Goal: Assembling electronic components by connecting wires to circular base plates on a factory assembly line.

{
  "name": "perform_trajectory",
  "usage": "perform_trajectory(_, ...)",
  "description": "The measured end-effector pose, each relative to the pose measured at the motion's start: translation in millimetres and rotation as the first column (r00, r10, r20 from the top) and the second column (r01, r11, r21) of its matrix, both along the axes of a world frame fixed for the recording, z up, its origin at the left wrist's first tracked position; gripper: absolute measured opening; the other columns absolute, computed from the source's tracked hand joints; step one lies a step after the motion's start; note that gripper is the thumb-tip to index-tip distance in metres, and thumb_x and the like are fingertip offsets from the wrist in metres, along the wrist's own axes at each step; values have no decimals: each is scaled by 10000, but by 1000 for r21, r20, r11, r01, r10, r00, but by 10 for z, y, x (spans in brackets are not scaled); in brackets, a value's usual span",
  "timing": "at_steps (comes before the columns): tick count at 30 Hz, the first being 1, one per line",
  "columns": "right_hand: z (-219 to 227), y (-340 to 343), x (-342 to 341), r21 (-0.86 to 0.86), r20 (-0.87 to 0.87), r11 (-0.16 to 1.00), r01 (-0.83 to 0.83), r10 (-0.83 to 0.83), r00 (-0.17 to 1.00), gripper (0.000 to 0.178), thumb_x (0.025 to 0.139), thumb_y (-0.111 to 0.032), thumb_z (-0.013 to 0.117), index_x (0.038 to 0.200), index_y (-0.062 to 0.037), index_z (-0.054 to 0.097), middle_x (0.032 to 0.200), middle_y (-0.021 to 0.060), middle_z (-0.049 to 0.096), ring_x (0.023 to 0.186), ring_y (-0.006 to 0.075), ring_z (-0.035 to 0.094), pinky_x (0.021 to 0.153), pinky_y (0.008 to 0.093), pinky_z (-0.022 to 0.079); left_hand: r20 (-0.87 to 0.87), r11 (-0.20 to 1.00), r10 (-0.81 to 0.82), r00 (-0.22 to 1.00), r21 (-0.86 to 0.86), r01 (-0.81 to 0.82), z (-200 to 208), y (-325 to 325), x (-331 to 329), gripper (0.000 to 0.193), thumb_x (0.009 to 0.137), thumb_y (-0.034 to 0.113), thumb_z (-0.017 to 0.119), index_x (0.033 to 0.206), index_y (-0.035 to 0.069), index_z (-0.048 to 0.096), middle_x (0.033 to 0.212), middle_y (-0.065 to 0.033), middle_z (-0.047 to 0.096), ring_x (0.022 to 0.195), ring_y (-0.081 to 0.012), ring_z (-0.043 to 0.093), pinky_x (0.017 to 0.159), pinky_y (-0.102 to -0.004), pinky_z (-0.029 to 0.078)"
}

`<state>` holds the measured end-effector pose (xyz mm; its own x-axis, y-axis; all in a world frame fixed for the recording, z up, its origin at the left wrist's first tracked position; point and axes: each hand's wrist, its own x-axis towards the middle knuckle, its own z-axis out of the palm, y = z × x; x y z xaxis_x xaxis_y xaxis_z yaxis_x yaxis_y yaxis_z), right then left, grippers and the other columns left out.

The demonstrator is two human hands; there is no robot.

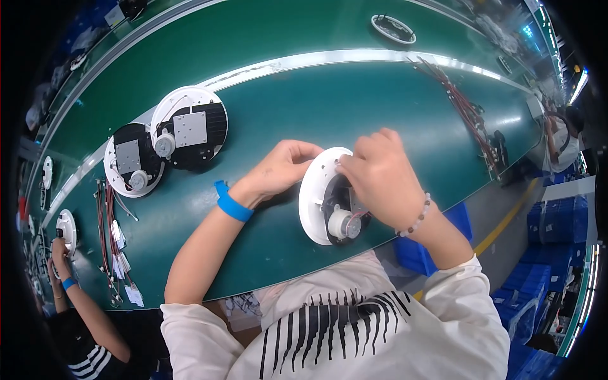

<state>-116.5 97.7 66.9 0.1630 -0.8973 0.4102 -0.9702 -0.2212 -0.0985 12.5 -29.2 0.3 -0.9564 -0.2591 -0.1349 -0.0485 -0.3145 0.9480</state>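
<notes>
A white round housing [311, 212] with a black inner part and a small white-and-silver motor [344, 224] stands tilted on edge in front of me. Its upper left rim is gripped by my left hand [284, 168], which wears a blue wristband. At the upper right of the housing, the fingers of my right hand [384, 182] are pinched together close to a small hole. What they pinch is hidden. Thin reddish wires run by the motor, partly behind my right hand.
Two similar housings [189, 100] [114, 174] overlap at the left. Wire bundles lie at left [114, 247] and far right [465, 111]. An oval unit [393, 29] sits on the green belt [304, 28]. A co-worker's arm [95, 313] is at left; a blue bin [415, 253] stands beyond the table edge.
</notes>
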Motion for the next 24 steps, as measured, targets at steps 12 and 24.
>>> perform_trajectory(12,-369,-125,-241,217,967,884,-413,-137,217,694,788,-570,383,1064,59,486,952,105,570,840,139,548,752,258,438,225,961,64,972,-277,1,216,-155,110,173,823,140,506,866,-16,566,796,-62,611,613,-59,537,501,-168,419)
perform_trajectory(24,-377,-9,-270,295,951,853,-432,-216,222,528,876,-442,291,873,22,542,820,58,571,750,96,515,684,238,415,131,619,548,826,-728,-295,752,-74,310,239,839,191,439,842,-42,493,615,-87,570,430,-129,486,420,-251,391)
